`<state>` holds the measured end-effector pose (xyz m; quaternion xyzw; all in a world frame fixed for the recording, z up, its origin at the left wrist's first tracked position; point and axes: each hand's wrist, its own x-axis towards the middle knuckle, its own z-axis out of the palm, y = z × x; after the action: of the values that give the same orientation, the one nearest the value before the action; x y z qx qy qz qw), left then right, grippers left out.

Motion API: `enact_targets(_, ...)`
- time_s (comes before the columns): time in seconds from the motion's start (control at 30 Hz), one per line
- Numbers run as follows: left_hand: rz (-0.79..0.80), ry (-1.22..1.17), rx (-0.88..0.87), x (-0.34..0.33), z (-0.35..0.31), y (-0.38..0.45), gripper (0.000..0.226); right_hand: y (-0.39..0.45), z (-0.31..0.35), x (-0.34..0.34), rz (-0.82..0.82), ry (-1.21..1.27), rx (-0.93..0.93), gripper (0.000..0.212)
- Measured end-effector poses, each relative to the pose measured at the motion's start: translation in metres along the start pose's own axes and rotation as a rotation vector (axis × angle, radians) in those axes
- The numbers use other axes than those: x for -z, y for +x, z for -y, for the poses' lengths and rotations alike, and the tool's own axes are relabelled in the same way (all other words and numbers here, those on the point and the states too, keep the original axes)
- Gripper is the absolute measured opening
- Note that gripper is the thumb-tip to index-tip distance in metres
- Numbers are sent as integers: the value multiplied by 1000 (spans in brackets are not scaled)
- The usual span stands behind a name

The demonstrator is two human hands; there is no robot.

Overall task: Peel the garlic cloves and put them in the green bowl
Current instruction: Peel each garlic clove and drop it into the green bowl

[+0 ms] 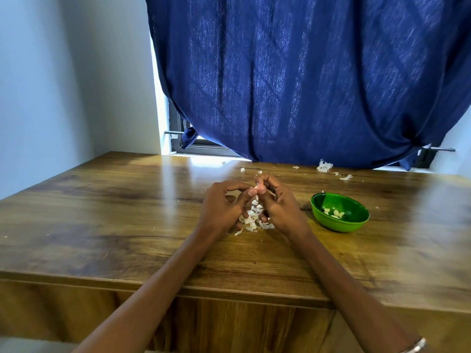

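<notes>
Now you hold one clove (257, 187) between both hands, above the table (127, 225) and just over the pile of skins (252, 219). Your left hand (224, 210) pinches it with thumb and forefinger; your right hand (276, 202) has its fingers curled around it from the other side. The clove is mostly hidden, so I cannot tell how much skin is left on it.

To do this step well, I think you should keep the left pinch firm and let the right thumbnail lift the skin at the root end, then pull along the length of the clove. Turn the clove a little after each pull. Let the skin fall onto the pile, not toward the bowl (340, 212).

The bowl stands to your right, near the right hand but apart from it, and some peeled cloves (335, 213) lie already inside. When the clove is clean, carry it over with the right hand alone and drop it low into the bowl, so that it does not bounce out.
</notes>
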<state>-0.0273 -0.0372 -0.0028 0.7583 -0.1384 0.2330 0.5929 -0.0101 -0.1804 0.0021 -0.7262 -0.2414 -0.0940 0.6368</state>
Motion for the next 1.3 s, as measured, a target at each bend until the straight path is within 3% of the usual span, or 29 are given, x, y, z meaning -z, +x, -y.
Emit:
enact_targets(0.13,-78,-19,-15,3,-1,2,10,1,-2,1,-3,-19,1,16)
enact_targets(0.5,-21,-62,26,3,2,4,7,2,-4,2,18,-47,2,14)
enact_targets(0.7,6,-118,52,2,5,6,10,2,-4,3,11,-47,-41,27)
enact_targets(0.87,-4,-165,52,3,7,6,9,1,-2,2,31,-28,-28,14)
enact_targets(1.3,-10,-206,78,5,2,5,9,0,3,1,19,-56,-62,11)
